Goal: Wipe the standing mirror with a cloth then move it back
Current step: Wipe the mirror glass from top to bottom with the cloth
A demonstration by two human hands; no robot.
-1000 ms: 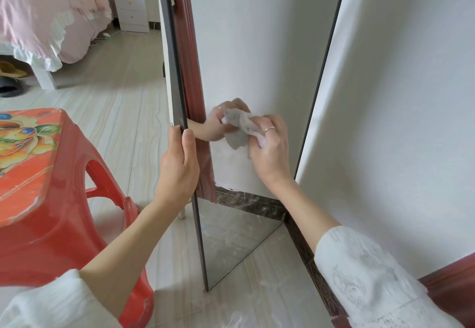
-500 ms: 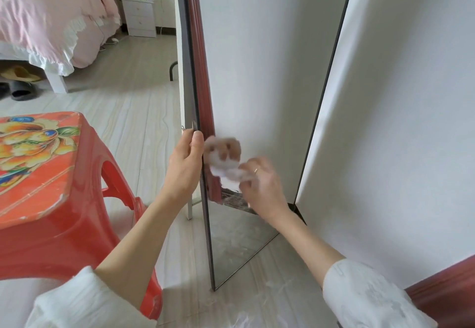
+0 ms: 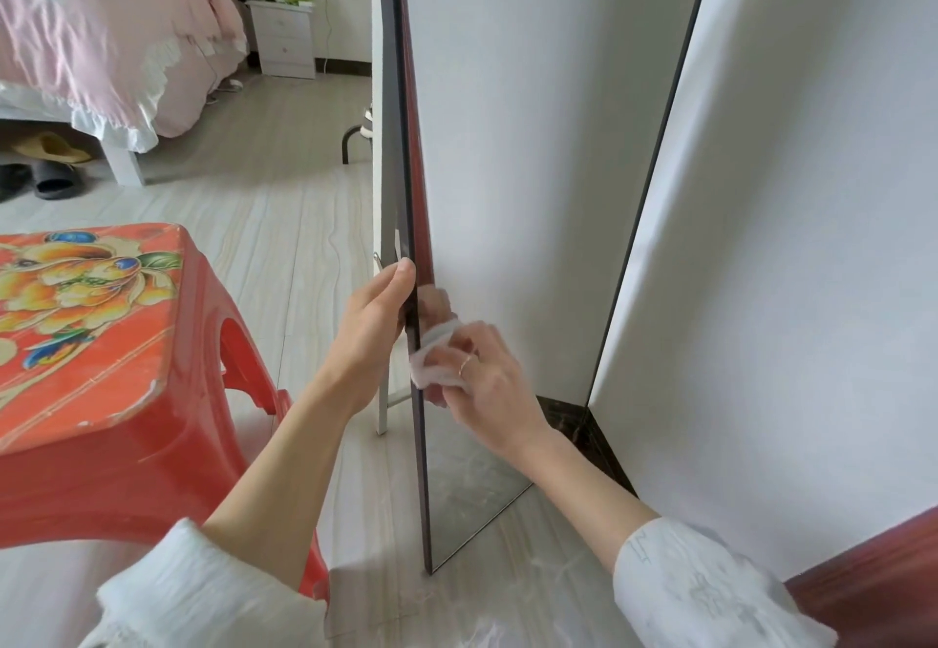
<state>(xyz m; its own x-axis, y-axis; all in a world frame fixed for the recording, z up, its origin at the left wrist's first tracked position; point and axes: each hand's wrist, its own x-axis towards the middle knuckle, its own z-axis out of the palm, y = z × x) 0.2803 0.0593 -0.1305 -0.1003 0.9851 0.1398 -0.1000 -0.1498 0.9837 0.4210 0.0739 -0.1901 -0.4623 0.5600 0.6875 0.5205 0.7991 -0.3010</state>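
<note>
1. The tall standing mirror with a thin dark frame (image 3: 507,165) is standing upright on the pale wood-pattern floor (image 3: 284,201), its right edge close to the white wall (image 3: 812,241).
2. The left hand (image 3: 370,338) is grasping the left edge of the mirror, with the thumb lying along the front of the frame and the fingers going behind it.
3. The right hand (image 3: 487,383), wearing a thin ring, is clenching a small crumpled white cloth (image 3: 431,363) and is pressing it on the glass, just beside the left edge of the mirror and just below the left hand.
4. No brand, label or writing is showing that I can read; the red plastic stool (image 3: 116,368) to the left of the mirror is carrying only a flower picture on its top.
5. Left of the mirror, behind the stool, open floor is reaching to the bed with a pink ruffled cover (image 3: 101,38) and the white bedside cabinet (image 3: 281,38). Right of the mirror, the wall is leaving only a narrow gap.
</note>
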